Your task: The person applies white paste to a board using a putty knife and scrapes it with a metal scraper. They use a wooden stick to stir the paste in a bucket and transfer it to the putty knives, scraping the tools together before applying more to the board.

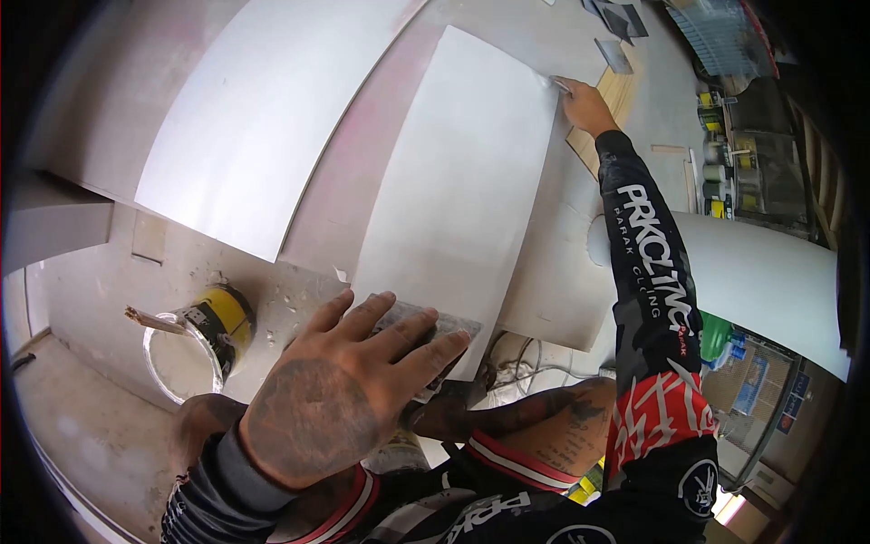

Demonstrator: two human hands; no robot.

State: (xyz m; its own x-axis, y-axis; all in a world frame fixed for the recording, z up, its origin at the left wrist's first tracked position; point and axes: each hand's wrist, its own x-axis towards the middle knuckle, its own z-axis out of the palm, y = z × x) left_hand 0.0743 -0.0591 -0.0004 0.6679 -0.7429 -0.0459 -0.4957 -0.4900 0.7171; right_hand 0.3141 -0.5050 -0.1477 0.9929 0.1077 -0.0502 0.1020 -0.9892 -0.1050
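Note:
A long white panel (453,172) stretches away in front of me. My left hand (353,381) is over its near end, fingers spread and palm down. Under those fingers lies a flat grey piece (467,328), like a sheet of sandpaper, mostly covered by the hand. At the panel's far right corner, my right hand (587,107) is closed with the arm stretched out. A small greyish thing (559,85) shows at its fingertips, too small to name, touching or very close to the panel's edge.
Another white panel (263,118) lies to the left. A yellow-and-black bucket (222,322) with a stick (154,319) across its rim stands below it. Wooden boards (584,150) lie beyond my right hand. Another white sheet (770,276) and several cans (714,154) are at the right.

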